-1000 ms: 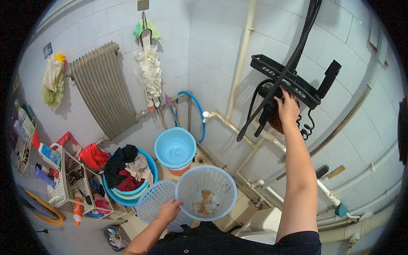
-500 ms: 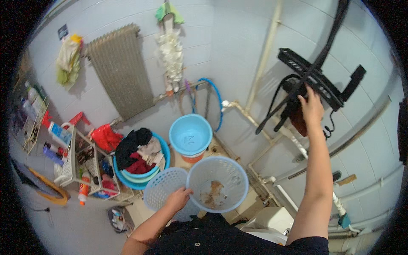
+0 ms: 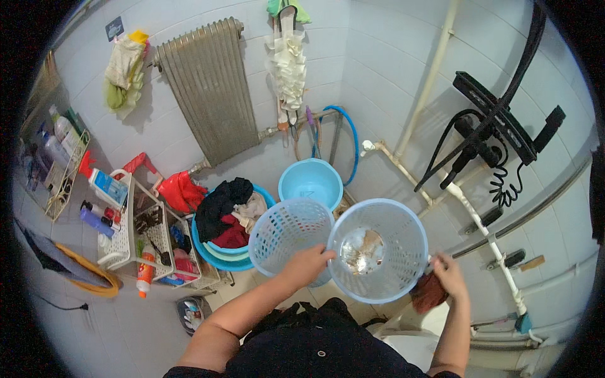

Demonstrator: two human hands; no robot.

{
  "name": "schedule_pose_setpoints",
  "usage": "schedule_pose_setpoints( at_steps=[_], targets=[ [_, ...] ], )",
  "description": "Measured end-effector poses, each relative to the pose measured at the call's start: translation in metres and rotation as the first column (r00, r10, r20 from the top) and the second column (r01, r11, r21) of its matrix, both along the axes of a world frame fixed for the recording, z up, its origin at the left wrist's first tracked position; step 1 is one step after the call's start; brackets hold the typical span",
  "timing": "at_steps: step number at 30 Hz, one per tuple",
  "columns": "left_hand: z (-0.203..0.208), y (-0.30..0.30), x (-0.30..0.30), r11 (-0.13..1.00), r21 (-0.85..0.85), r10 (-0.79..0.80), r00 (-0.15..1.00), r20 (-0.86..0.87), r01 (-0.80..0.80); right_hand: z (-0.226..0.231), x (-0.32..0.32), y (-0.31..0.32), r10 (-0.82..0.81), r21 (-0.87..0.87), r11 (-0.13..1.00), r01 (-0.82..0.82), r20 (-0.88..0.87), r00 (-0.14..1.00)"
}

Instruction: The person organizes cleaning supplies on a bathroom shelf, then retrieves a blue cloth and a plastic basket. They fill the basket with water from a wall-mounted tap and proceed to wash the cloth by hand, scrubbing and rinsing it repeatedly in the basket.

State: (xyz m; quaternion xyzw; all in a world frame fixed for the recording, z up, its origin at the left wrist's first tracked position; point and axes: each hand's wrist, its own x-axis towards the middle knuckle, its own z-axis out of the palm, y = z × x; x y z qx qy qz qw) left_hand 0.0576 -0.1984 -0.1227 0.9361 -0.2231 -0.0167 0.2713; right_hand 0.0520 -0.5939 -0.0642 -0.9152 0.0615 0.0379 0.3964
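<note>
My left hand (image 3: 312, 263) is closed on the rim of a light blue perforated basket (image 3: 413, 220), which is tilted so its inside shows. Brownish debris (image 3: 365, 251) lies on that basket's bottom. A second perforated blue basket (image 3: 268, 227) stands just left of it, close against my left hand; whether the fingers also grip it is unclear. Beside the first basket's right edge, my right hand (image 3: 449, 278) is closed on a reddish-brown, cloth-like item (image 3: 428, 293) that hangs below the fingers.
A light blue basin (image 3: 310, 179) stands beyond the baskets. Left of it, a blue tub (image 3: 200, 251) is piled with clothes (image 3: 224, 205). A white shelf rack (image 3: 120, 236) with bottles lines the left. A black wall rack (image 3: 498, 120) and pipes (image 3: 463, 201) occupy the right wall.
My right hand has come down from the black wall rack to beside the basket, bringing the reddish-brown item. Both baskets have been raised, and the view has shifted.
</note>
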Motion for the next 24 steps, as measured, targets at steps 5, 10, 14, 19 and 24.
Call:
schedule_pose_setpoints(
  at_steps=[5, 10, 14, 19, 24],
  targets=[
    [-0.007, 0.005, 0.001, 0.975, 0.046, -0.210, 0.969, -0.132, 0.217, -0.099, -0.076, 0.035, -0.061, 0.415, 0.885, 0.210, -0.344, 0.937],
    [-0.079, 0.010, 0.001, 0.952, 0.070, -0.261, 0.909, -0.323, 0.298, -0.205, -0.138, 0.049, -0.292, 0.400, 0.746, 0.532, -0.522, 0.801],
    [-0.187, 0.020, -0.011, 0.958, 0.023, -0.253, 0.878, -0.406, 0.286, -0.315, -0.183, 0.053, -0.454, 0.312, 0.541, 0.781, -0.673, 0.584],
    [-0.263, 0.017, -0.011, 0.889, 0.244, -0.201, 0.810, -0.550, 0.387, -0.514, -0.239, 0.049, -0.483, 0.108, 0.545, 0.832, -0.771, 0.416],
    [-0.347, -0.018, 0.005, 0.825, 0.384, -0.196, 0.848, -0.492, 0.414, -0.618, -0.236, 0.060, -0.551, 0.095, 0.382, 0.919, -0.775, 0.309]
  ],
)
